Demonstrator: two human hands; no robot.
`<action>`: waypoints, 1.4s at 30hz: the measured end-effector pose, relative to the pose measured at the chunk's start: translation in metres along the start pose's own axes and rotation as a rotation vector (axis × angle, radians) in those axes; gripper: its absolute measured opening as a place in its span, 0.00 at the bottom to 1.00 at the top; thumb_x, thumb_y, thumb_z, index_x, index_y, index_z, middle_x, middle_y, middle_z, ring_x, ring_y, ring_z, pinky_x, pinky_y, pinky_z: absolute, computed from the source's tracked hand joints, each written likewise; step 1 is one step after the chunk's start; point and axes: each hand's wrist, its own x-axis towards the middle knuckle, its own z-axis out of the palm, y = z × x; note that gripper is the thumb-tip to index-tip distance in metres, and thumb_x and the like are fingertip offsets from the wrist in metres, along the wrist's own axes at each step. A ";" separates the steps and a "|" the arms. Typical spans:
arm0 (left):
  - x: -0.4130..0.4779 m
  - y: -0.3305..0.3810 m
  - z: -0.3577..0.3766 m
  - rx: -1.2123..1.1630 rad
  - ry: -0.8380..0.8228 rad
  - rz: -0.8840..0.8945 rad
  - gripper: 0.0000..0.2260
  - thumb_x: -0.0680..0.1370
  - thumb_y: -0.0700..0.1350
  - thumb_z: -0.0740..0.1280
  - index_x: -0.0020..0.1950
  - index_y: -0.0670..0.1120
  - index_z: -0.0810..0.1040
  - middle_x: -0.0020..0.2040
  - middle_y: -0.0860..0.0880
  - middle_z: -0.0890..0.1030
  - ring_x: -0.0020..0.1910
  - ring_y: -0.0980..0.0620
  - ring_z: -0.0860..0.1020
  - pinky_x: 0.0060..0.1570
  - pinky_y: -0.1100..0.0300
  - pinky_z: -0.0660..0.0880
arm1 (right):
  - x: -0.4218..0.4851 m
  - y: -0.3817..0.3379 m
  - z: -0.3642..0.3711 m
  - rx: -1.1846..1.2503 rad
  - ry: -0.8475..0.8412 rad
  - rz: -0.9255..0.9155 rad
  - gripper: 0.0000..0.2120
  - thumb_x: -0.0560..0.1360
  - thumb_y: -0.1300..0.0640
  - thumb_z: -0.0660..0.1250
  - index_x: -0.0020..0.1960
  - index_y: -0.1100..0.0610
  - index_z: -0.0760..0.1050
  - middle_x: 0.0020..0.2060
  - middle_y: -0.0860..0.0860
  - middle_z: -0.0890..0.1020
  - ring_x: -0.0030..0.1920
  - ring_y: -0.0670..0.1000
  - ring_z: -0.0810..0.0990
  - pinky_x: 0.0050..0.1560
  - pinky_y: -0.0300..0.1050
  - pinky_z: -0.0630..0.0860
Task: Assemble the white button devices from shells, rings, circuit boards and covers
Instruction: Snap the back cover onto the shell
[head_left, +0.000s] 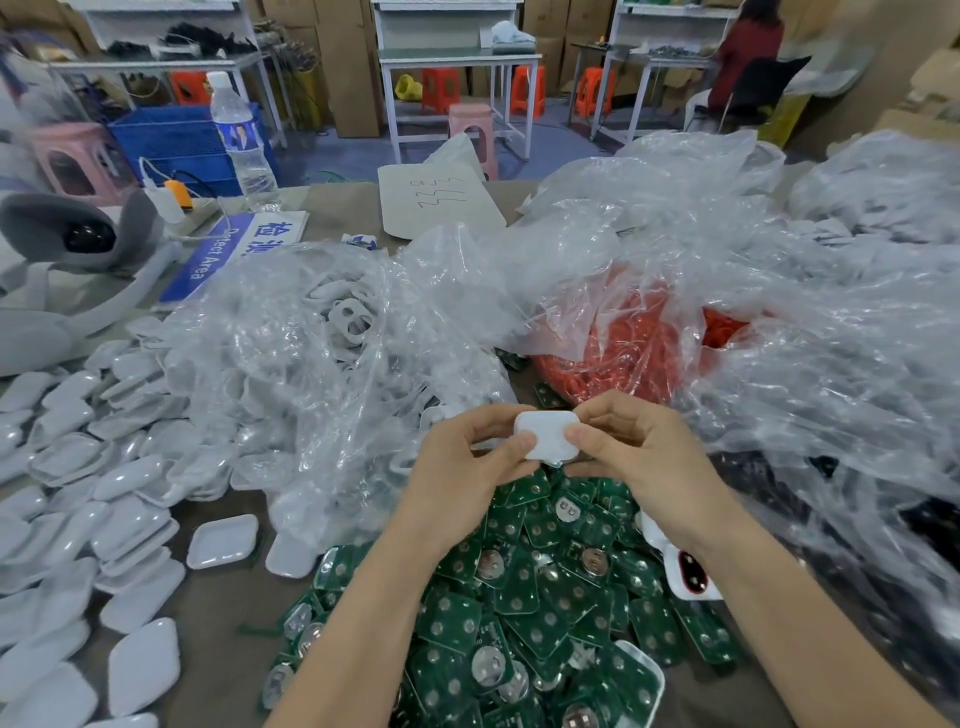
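Note:
A white button device (546, 435) is held above the table between both hands. My left hand (470, 462) grips its left side, thumb tip on the lower left edge. My right hand (639, 452) pinches its right side, thumb on the front face. Below the hands lies a heap of green circuit boards (524, 597). White shells (88, 499) are spread over the left of the table. Red rings (623, 358) fill a clear bag behind the hands. A clear bag on the left holds white covers with holes (348, 322).
Crumpled clear plastic bags (779, 322) cover the middle and right of the table. A white device with a red button (688, 571) lies right of the boards. A water bottle (241, 140), a blue sign (228, 249) and a sheet of paper (436, 200) stand farther back.

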 end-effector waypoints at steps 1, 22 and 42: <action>0.001 -0.001 0.000 -0.008 0.034 0.007 0.08 0.77 0.35 0.69 0.53 0.46 0.83 0.49 0.49 0.85 0.50 0.53 0.84 0.44 0.67 0.79 | -0.001 0.000 0.001 -0.003 0.019 -0.014 0.02 0.75 0.65 0.69 0.45 0.60 0.80 0.42 0.55 0.85 0.43 0.52 0.85 0.42 0.40 0.81; 0.001 -0.006 0.003 0.178 -0.001 0.099 0.11 0.78 0.38 0.69 0.59 0.47 0.80 0.49 0.52 0.86 0.50 0.57 0.83 0.52 0.62 0.79 | -0.007 -0.004 0.003 -0.050 0.083 -0.029 0.05 0.75 0.64 0.69 0.50 0.58 0.81 0.41 0.50 0.85 0.41 0.49 0.85 0.40 0.38 0.80; -0.002 -0.011 0.007 0.312 -0.007 0.228 0.06 0.83 0.50 0.60 0.49 0.51 0.73 0.29 0.51 0.80 0.25 0.54 0.77 0.26 0.63 0.71 | -0.019 -0.006 0.019 0.203 -0.045 0.072 0.08 0.74 0.56 0.68 0.50 0.60 0.77 0.32 0.58 0.82 0.28 0.55 0.78 0.29 0.44 0.77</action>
